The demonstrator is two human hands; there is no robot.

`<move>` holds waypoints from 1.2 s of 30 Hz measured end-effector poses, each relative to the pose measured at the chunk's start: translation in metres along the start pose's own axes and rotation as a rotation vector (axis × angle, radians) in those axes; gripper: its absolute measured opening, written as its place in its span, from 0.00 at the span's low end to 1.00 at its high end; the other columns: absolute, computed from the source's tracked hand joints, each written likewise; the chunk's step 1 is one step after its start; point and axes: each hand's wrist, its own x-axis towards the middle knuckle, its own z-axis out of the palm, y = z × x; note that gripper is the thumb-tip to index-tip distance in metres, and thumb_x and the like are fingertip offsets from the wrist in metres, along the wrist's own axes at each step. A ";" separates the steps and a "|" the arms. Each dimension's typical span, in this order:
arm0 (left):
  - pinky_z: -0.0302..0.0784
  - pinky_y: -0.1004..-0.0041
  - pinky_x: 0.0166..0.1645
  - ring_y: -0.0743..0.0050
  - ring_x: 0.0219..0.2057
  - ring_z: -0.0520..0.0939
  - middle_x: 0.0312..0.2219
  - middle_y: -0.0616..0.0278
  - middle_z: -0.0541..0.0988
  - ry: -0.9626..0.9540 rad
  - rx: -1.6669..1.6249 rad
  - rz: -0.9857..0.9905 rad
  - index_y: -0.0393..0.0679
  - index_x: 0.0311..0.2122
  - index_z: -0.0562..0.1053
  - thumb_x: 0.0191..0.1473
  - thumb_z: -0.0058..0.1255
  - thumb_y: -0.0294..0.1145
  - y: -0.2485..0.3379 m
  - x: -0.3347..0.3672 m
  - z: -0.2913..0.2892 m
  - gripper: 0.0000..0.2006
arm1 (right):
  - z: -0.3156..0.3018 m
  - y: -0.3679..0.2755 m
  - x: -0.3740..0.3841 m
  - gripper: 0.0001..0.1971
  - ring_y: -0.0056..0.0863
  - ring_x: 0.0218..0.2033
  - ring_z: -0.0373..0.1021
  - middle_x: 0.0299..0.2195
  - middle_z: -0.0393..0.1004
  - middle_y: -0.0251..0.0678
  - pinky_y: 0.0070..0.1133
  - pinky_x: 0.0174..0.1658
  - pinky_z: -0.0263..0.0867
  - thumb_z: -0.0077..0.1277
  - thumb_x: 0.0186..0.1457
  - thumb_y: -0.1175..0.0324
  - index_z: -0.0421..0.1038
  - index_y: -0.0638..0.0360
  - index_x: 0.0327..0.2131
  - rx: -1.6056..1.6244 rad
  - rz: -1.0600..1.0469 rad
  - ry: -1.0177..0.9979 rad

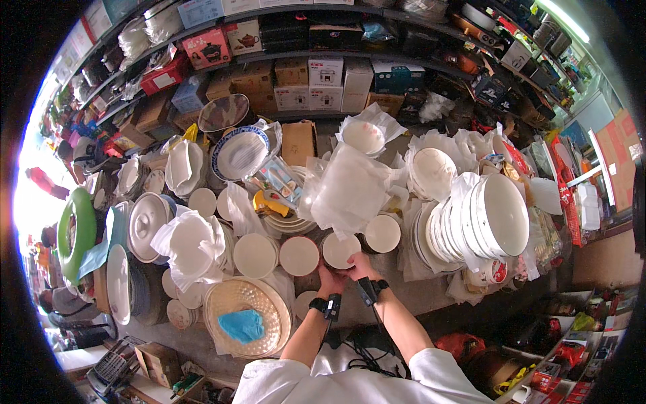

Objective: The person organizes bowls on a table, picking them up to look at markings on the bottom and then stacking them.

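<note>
White dish (342, 250) partly hides left hand (330, 279); right hand (361, 266) at rim.

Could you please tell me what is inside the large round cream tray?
A crumpled blue cloth-like piece lies in the tray. What is directly under it is covered and cannot be seen.

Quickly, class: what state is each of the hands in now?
Left hand: by the white dish; open or closed cannot be told.
Right hand: at its near rim; grip also unclear.
</note>
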 end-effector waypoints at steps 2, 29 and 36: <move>0.74 0.62 0.51 0.65 0.49 0.77 0.51 0.66 0.76 0.038 -0.023 -0.008 0.52 0.57 0.69 0.59 0.32 0.68 0.006 -0.001 -0.011 0.34 | 0.014 0.004 0.000 0.21 0.55 0.51 0.66 0.49 0.64 0.53 0.52 0.47 0.73 0.42 0.49 0.79 0.60 0.72 0.49 -0.015 0.020 0.010; 0.77 0.63 0.48 0.62 0.46 0.79 0.48 0.61 0.78 0.017 0.089 0.131 0.48 0.55 0.69 0.66 0.25 0.56 0.012 0.003 0.001 0.27 | 0.018 0.017 0.027 0.28 0.59 0.49 0.65 0.51 0.62 0.55 0.54 0.47 0.69 0.40 0.47 0.78 0.56 0.66 0.55 0.038 0.035 0.080; 0.79 0.58 0.44 0.58 0.45 0.80 0.47 0.61 0.78 0.058 0.050 0.019 0.48 0.55 0.70 0.66 0.28 0.55 0.019 -0.007 0.005 0.26 | 0.013 0.022 0.029 0.24 0.59 0.49 0.66 0.51 0.62 0.57 0.55 0.44 0.71 0.42 0.50 0.76 0.57 0.72 0.53 -0.079 0.000 0.138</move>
